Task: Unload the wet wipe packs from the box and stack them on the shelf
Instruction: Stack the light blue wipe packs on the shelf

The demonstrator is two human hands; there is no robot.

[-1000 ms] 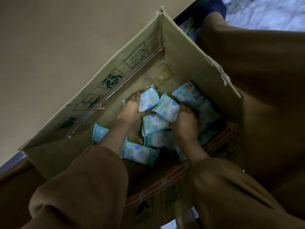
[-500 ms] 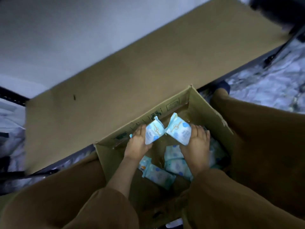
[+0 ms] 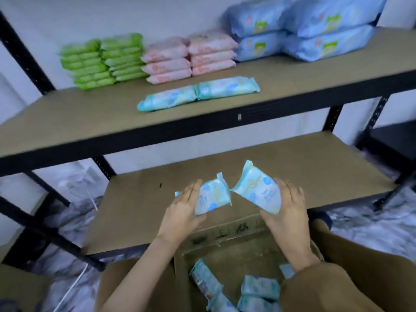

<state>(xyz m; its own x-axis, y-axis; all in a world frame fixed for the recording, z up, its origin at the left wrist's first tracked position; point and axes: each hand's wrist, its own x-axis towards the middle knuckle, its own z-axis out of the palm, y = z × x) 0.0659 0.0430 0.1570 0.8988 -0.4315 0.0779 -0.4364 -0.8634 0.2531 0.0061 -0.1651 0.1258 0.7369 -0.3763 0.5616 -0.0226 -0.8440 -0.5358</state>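
My left hand (image 3: 180, 212) grips a light blue wet wipe pack (image 3: 212, 197). My right hand (image 3: 286, 210) grips a second pack (image 3: 258, 190). Both packs are raised above the open cardboard box (image 3: 227, 237), over the front of the lower shelf board (image 3: 315, 167). More blue packs (image 3: 258, 287) lie loose inside the box at the bottom of the view. Two matching packs (image 3: 198, 93) lie end to end on the upper shelf (image 3: 67, 122).
At the back of the upper shelf stand stacks of green packs (image 3: 101, 60), pink packs (image 3: 189, 57) and large blue packs (image 3: 304, 28). Black metal uprights (image 3: 24, 57) frame the shelves. Brown sleeves cover my forearms. A crumpled plastic sheet (image 3: 69, 224) covers the floor.
Both hands have lifted out of the box with one pack each, and my view has tilted up from the box interior to the shelves.
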